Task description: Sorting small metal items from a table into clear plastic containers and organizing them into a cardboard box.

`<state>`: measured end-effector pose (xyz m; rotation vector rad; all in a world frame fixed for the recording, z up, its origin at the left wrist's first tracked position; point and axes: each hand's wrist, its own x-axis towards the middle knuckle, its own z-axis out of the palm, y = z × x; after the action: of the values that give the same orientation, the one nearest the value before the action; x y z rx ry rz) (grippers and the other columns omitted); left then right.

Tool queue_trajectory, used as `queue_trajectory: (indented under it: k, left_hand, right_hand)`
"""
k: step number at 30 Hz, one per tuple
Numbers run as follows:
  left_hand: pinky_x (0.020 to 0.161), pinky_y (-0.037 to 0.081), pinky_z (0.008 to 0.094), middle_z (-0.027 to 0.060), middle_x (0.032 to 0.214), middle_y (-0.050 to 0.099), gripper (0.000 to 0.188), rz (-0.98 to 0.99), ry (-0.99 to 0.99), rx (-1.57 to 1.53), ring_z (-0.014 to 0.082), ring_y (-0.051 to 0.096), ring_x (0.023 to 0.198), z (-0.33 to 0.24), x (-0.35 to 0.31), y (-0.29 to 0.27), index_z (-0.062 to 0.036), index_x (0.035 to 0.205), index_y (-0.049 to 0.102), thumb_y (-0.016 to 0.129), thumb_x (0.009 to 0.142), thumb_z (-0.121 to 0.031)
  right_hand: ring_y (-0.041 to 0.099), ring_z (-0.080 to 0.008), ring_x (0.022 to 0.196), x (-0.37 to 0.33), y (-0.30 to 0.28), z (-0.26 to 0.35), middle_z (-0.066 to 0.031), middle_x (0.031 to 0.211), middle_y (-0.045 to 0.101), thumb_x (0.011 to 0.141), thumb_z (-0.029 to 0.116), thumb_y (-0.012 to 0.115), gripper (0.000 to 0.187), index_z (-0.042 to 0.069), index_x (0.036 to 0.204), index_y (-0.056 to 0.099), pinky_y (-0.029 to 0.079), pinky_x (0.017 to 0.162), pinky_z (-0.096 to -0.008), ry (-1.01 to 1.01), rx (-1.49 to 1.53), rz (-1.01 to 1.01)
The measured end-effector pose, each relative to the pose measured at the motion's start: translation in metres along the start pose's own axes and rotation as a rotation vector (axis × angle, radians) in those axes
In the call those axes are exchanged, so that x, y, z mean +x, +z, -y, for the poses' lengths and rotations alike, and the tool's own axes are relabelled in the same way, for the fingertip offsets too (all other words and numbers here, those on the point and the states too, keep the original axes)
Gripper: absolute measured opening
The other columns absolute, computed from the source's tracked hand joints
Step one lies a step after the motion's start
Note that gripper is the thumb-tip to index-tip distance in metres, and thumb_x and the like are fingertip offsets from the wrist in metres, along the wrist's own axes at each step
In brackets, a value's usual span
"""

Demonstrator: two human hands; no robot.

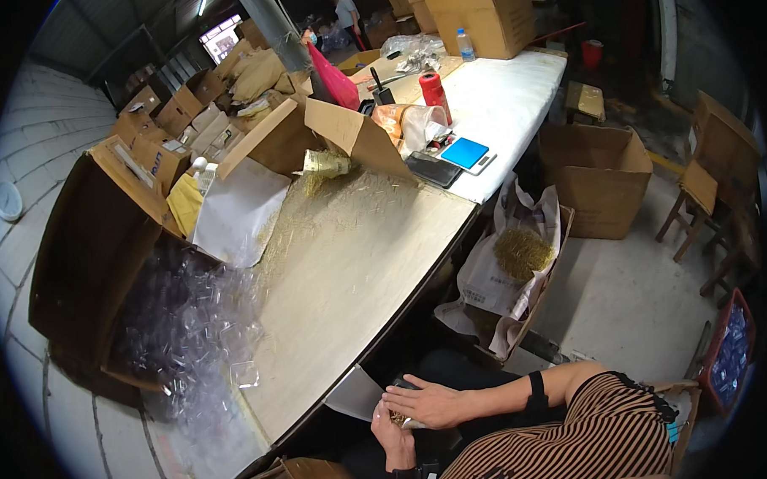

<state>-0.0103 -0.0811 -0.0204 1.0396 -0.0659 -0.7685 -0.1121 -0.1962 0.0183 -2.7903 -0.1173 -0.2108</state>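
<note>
My left hand [394,435], with a dark band at the wrist, curls upward below the table's near edge, cupped around small gold-coloured pieces [398,418]. Across it from the right lies my right hand [430,403], its fingers pressed together over the left hand's fingertips. What the right hand grips beneath its palm is hidden. A small dark object [405,384] shows just beyond the right knuckles. Beside both hands a white sheet [355,394] sticks out from under the tabletop.
Clear plastic cases [192,331] spill from a tipped cardboard box [81,284] onto the table [343,283]. Thin gold pieces lie scattered farther back. A lined carton [534,310] at right holds a gold heap [523,253]. Beyond stand a blue-screened scale [467,153] and red bottle [434,97].
</note>
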Motion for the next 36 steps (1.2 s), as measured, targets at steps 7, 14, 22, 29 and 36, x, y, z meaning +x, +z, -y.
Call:
queue_trajectory:
  k: [7, 14, 22, 29, 36]
  left_hand:
    - [0.078, 0.053, 0.0290, 0.0106, 0.102, 0.062, 0.024, -0.022, -0.063, -0.005, 0.0175, 0.063, 0.090, 0.006, -0.006, 0.005, 0.0035, 0.108, 0.054, 0.043, 0.100, -0.015]
    - [0.074, 0.053, 0.0277, 0.0081, 0.097, 0.063, 0.022, 0.009, -0.058, 0.007, 0.0155, 0.063, 0.086, 0.003, 0.003, 0.000, 0.0005, 0.104, 0.056, 0.044, 0.100, -0.017]
    - [0.096, 0.045, 0.0350, 0.0130, 0.121, 0.055, 0.036, 0.159, -0.049, -0.002, 0.0214, 0.055, 0.111, -0.006, -0.010, 0.005, 0.0025, 0.123, 0.047, 0.035, 0.102, -0.024]
    - [0.105, 0.036, 0.0384, 0.0141, 0.135, 0.046, 0.041, 0.307, -0.101, -0.163, 0.0256, 0.046, 0.124, -0.012, -0.020, 0.002, 0.0022, 0.134, 0.039, 0.039, 0.100, -0.020]
    - [0.103, 0.040, 0.0383, 0.0139, 0.134, 0.047, 0.041, 0.237, -0.023, -0.026, 0.0250, 0.048, 0.123, -0.017, -0.015, 0.007, 0.0019, 0.134, 0.038, 0.045, 0.097, -0.013]
  right_hand:
    - [0.027, -0.0257, 0.139, -0.010, 0.002, -0.002, -0.0155, 0.147, 0.034, 0.095, 0.037, 0.042, 0.058, 0.001, 0.140, 0.035, 0.017, 0.111, -0.0542, 0.020, 0.012, -0.046]
    - [0.026, -0.0256, 0.140, -0.013, -0.004, -0.004, -0.0147, 0.147, 0.033, 0.095, 0.038, 0.041, 0.058, 0.002, 0.140, 0.034, 0.017, 0.111, -0.0552, -0.033, -0.007, -0.056]
    - [0.029, -0.0251, 0.138, 0.001, 0.001, 0.007, -0.0121, 0.145, 0.037, 0.093, 0.036, 0.047, 0.052, 0.007, 0.136, 0.042, 0.021, 0.109, -0.0548, 0.122, 0.041, -0.143]
    - [0.027, -0.0242, 0.139, 0.002, -0.005, 0.011, -0.0103, 0.146, 0.036, 0.088, 0.026, 0.054, 0.053, 0.009, 0.137, 0.041, 0.021, 0.108, -0.0566, 0.152, 0.032, -0.054]
    - [0.038, -0.0317, 0.132, 0.011, -0.018, -0.001, -0.0171, 0.137, 0.045, 0.083, 0.010, 0.054, 0.049, 0.003, 0.130, 0.045, 0.031, 0.107, -0.0446, 0.054, 0.356, -0.286]
